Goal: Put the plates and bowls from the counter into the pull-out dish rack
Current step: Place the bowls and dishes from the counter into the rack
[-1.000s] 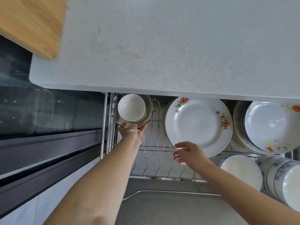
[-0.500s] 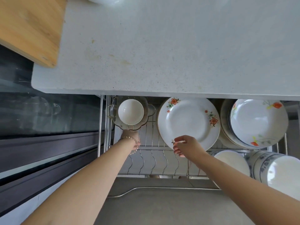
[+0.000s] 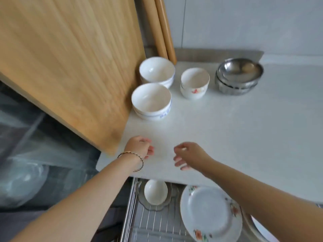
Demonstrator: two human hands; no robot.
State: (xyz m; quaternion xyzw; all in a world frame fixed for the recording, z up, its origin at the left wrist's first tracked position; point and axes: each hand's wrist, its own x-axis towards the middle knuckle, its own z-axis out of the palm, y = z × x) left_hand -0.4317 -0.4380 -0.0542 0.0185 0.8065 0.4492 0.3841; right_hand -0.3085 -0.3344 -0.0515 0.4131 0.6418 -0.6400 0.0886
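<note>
Plastic-wrapped equipment (image 3: 26, 172) is sitting at the far left, below the counter. A wooden cutting board (image 3: 70, 67) is covering the left end of the counter (image 3: 227, 128), with two wooden rods (image 3: 162, 28) leaning on the wall behind it.

The left hand (image 3: 139, 145), wearing a bracelet (image 3: 132, 159), is hovering over the near counter edge with its fingers loosely curled and grasping nothing. It is probably being readied for a reach to the bowls.

Just beside the board's edge, two stacks of white bowls are waiting, one near (image 3: 151, 100) and one far (image 3: 157, 71). They are nested, presumably so that each stack can be lifted together.

To their right, a floral bowl stack (image 3: 194, 82) is standing apart. The right hand (image 3: 188, 154) is hanging relaxed and empty above the near counter.

Farther right, nested steel bowls (image 3: 239, 74) are resting near the wall.

Below the counter edge, the pull-out dish rack (image 3: 153, 222) is standing open. It is already holding a small white bowl (image 3: 155, 191) on a glass dish (image 3: 157, 205) at its left, and a floral plate (image 3: 209, 213) to the right. The right forearm is partly hiding another plate (image 3: 258, 229).

No plates are showing on the counter, so the bowls appear to be the items left.
</note>
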